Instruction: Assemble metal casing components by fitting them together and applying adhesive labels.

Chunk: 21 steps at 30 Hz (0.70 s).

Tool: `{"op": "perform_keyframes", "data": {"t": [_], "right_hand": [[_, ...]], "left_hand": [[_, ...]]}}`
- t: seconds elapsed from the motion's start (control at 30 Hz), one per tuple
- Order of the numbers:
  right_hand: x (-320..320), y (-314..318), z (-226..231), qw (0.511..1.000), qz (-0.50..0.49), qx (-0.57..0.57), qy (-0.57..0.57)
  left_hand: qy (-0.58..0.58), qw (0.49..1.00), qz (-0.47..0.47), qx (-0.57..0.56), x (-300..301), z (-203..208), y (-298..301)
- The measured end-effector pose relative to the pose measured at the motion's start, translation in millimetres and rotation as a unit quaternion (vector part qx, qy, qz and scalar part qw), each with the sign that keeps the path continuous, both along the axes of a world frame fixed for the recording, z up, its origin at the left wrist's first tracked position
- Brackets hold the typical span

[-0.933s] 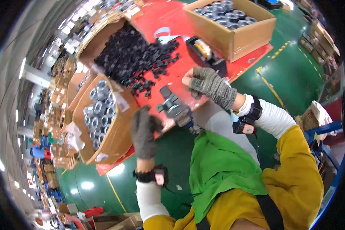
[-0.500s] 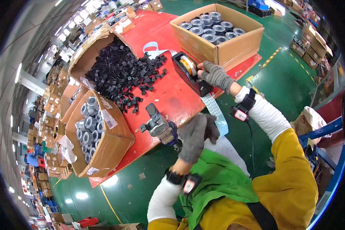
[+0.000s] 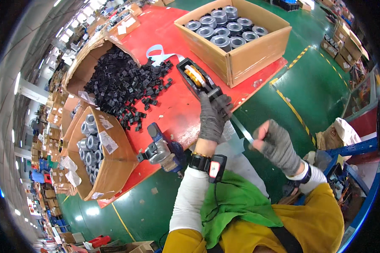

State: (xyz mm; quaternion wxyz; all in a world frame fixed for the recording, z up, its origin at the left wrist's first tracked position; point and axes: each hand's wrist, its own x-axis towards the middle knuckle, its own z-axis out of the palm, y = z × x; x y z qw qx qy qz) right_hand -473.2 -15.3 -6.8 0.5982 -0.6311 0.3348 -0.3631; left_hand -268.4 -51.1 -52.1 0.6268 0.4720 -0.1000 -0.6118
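While the tape dispenser (image 3: 197,78) lies on the red table (image 3: 177,109), near the table's front edge, its long axis runs from the far left toward the near right, and its near end points at the person. The left hand (image 3: 213,116), in a grey glove, is closed on this near end and holds the dispenser down against the table. It is clearly the nearer hand to the dispenser.

From the same end a strip of clear tape (image 3: 240,128) goes out, off the table edge, toward the right and down in the picture. The right hand (image 3: 276,143), also gloved, is closed with its fingers pinching the free end of the strip, well apart from the dispenser and beyond the table edge. So the tape stretches between the two hands, almost in line with the dispenser's long axis.

Just to the right of the dispenser stands an open carton of grey rings (image 3: 232,33), its nearest wall beside the dispenser body. To the left of the dispenser spreads a heap of small black parts (image 3: 122,84), spilling out of a tipped carton. Nearer to the person and left of the dispenser, a blue and grey hand tool (image 3: 162,149) rests at the table edge. Farther left of it stands another carton (image 3: 101,156) with grey rings.
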Motion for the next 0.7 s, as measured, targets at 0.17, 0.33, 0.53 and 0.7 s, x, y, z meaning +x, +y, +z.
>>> {"op": "perform_keyframes", "data": {"t": [0.17,0.33,0.53,0.7], "right_hand": [[-15,8,-23,0.999,-0.023,0.037,0.027],[-19,5,-36,0.998,-0.032,0.003,0.059],[-24,-3,-45,0.993,-0.022,-0.035,0.110],[-18,0,-50,0.992,-0.063,-0.040,0.099]], "left_hand": [[0.070,0.996,-0.050,0.030,0,19,-14],[0.029,0.999,-0.024,0.025,-3,8,-18],[0.067,0.997,-0.032,0.018,-1,5,-3],[0.058,0.997,0.051,-0.029,-7,-5,8]]}}
